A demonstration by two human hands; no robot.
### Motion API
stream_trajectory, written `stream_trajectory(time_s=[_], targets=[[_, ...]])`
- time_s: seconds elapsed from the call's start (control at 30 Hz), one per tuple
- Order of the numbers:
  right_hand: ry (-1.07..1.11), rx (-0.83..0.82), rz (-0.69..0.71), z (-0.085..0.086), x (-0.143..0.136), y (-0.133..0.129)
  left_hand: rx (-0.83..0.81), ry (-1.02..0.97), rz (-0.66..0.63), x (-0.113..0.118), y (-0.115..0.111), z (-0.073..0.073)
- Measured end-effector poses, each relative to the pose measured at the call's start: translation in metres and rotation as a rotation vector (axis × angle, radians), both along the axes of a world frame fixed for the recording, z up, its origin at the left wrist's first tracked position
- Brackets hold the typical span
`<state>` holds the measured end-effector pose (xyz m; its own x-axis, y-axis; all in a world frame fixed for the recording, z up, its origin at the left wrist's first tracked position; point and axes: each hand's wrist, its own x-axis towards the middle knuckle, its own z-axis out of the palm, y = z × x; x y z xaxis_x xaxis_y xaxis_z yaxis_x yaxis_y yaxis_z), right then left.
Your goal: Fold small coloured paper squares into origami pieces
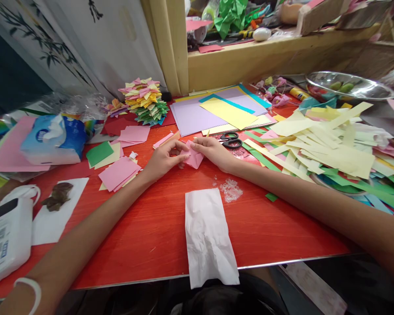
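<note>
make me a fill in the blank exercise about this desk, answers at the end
The left hand and right hand hold folded paper coloured ____.
The scissors have ____ handles.
The tabletop is painted ____.
The wristband is coloured ____.

pink; black; red; white

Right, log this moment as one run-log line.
left hand: on pink folded paper | right hand: on same paper | black-handled scissors: on table, unheld | white paper: over table's near edge
</note>
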<state>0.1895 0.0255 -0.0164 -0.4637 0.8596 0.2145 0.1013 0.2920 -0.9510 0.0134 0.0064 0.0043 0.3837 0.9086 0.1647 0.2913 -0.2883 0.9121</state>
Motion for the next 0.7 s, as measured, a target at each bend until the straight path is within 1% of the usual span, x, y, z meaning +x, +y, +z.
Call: stream_trajectory(time_s=[0.3, 0.47, 0.7], targets=[[-0.037, 0.028, -0.011, -0.0007, 0.0, 0.001, -0.073, -0.022, -0.014, -0.0013, 0.004, -0.0038], [-0.036, 0.041, 0.016, -0.0012, -0.0004, 0.0017, -0.09, -0.036, -0.035, -0.0016, 0.0053, -0.0042], [-0.047, 0.029, 0.061, 0.0016, -0.0009, -0.0002, -0.098, -0.045, -0.022, -0.0018, 0.0055, -0.0053]])
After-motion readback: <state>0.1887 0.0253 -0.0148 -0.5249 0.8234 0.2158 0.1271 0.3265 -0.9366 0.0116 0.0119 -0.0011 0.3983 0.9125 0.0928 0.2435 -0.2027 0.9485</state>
